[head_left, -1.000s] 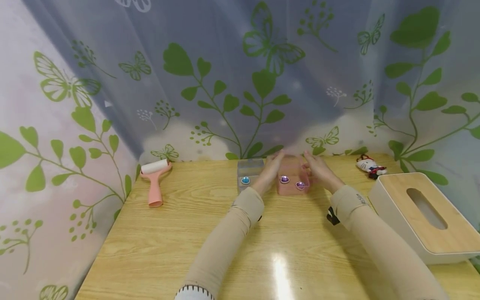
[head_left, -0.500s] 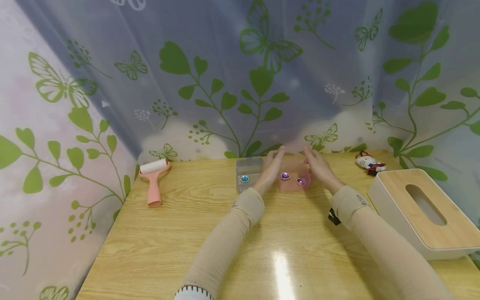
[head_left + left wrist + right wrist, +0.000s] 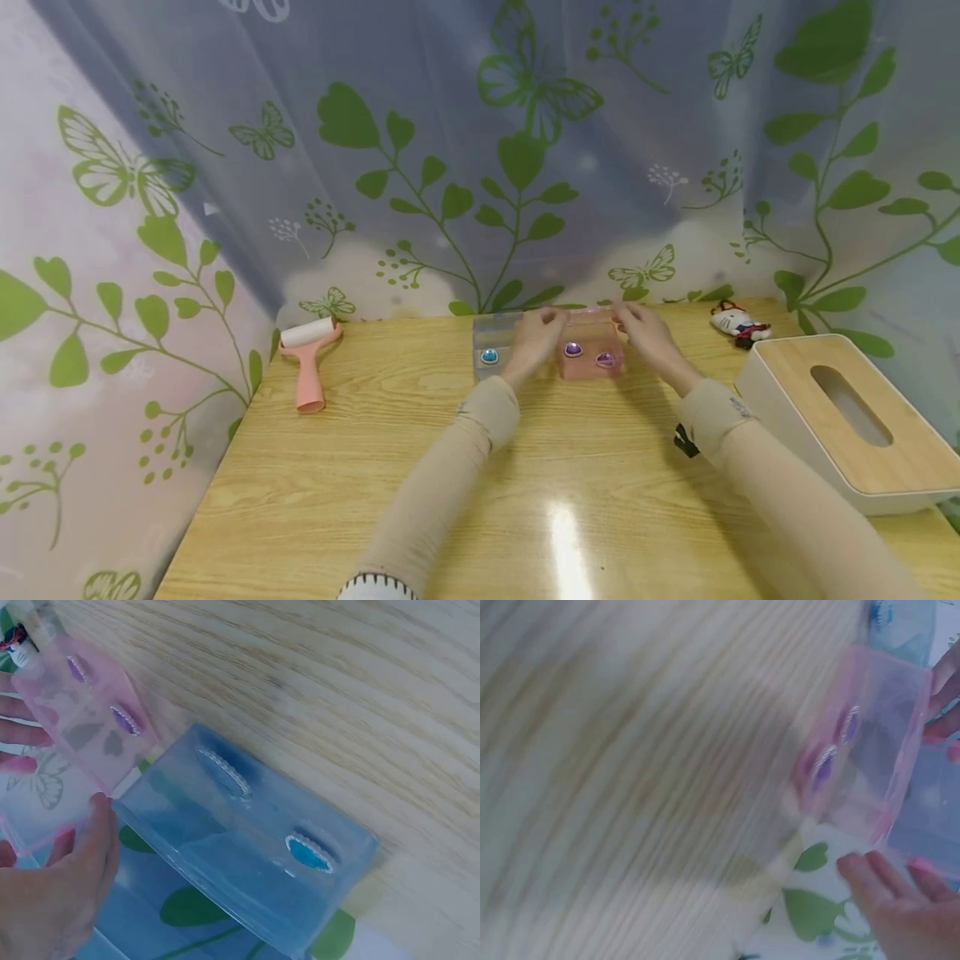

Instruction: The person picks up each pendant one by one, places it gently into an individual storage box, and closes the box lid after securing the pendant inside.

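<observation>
A pink see-through box with two purple gems on its front stands at the back of the table. Its lid is swung back, away from the gem side. My left hand holds the lid's left edge with bent fingers. At the opposite edge, my right hand pinches the lid, fingertips near its corner in the right wrist view. Left of the pink box sits a blue see-through box, closed, with two gems on its face. My left hand covers part of it in the head view.
A pink lint roller lies at the far left. To the right are a small white cat doll and a tissue box with a wooden top. A patterned curtain hangs directly behind the table.
The raised lid has tipped lower toward the back. My fingers, straighter half a second ago, are now bent at its edges. My right forearm has shifted slightly right.
</observation>
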`<state>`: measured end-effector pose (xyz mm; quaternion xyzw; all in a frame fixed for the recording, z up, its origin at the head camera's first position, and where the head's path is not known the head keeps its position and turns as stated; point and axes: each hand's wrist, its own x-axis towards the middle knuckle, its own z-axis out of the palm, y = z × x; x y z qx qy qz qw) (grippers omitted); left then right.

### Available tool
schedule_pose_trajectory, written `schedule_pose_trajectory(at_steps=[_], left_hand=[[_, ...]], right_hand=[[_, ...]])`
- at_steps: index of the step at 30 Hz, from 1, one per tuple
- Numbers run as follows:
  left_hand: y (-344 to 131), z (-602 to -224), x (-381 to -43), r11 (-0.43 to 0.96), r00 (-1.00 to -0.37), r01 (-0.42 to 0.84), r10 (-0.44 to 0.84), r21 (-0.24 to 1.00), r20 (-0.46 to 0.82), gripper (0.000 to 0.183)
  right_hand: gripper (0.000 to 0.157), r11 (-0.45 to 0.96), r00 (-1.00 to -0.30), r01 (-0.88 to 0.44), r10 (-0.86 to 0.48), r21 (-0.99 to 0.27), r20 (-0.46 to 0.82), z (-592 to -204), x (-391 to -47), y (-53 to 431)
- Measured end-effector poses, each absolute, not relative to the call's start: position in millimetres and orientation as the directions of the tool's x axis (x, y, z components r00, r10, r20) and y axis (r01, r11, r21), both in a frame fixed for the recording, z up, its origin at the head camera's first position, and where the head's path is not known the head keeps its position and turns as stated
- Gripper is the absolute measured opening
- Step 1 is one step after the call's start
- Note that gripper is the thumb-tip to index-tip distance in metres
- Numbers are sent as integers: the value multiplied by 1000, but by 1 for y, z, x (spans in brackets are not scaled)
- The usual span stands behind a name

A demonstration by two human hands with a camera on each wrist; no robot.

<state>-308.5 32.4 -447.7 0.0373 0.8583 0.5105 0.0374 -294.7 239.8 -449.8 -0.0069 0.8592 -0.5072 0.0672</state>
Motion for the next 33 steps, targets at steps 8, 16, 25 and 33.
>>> schedule_pose_trajectory(at_steps=[8,16,25,33], left_hand=[[24,-452,-306,596,-963,179,268,783,15,47],[26,-461,-304,712,-913,353,403,607,58,43],[29,-469,-297,717,-913,366,401,594,80,40],[36,-472,-293,770,-923,368,371,521,104,32]], right_hand=[[61,626,-972,-174,-233,-760,31,-456,-291,253],[56,708,-941,-302,-327,-639,83,-466,-290,261],[57,721,-949,-280,-308,-634,69,-474,-286,259],[54,751,-956,-272,-285,-602,76,-480,-283,259]])
